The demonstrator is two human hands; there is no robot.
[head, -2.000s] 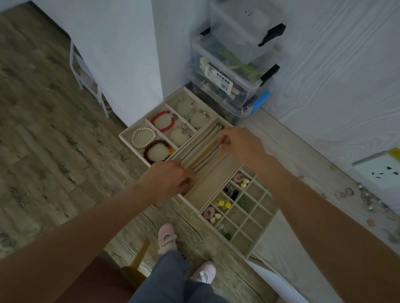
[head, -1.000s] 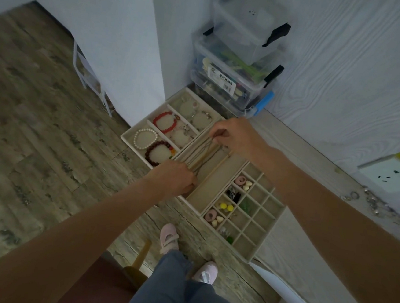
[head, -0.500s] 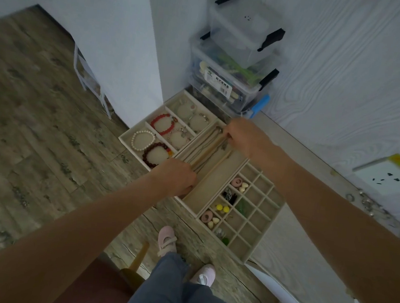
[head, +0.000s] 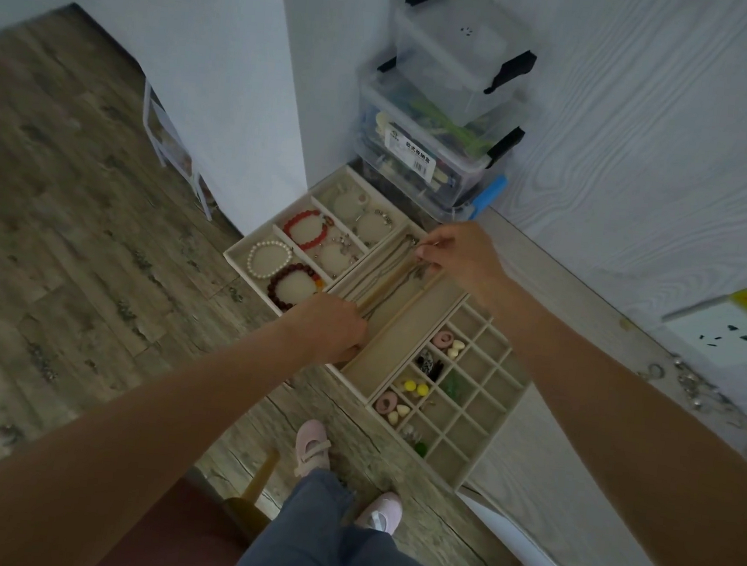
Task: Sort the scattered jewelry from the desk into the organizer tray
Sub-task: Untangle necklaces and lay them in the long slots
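Observation:
The beige organizer tray [head: 405, 359] lies on the desk with bracelet cells at left, long slots in the middle and a small-cell grid at right. A thin necklace chain [head: 397, 280] stretches along a long middle slot. My right hand [head: 461, 257] pinches its far end at the tray's back edge. My left hand [head: 330, 331] holds its near end at the front edge. A pearl bracelet [head: 269, 260], a red bead bracelet [head: 307, 229] and a dark bead bracelet [head: 293, 286] rest in the left cells. Small beads and earrings [head: 414, 387] fill some grid cells.
Stacked clear storage boxes [head: 442, 120] stand behind the tray against the wall. Scattered small jewelry [head: 690, 386] lies on the desk at far right, below a wall socket [head: 731, 335]. My legs and pink shoes [head: 312, 448] show below the desk edge.
My right hand has shifted slightly along the tray's back edge while keeping the chain's end. My left hand has stayed at the near end. The chain lies straighter in its slot.

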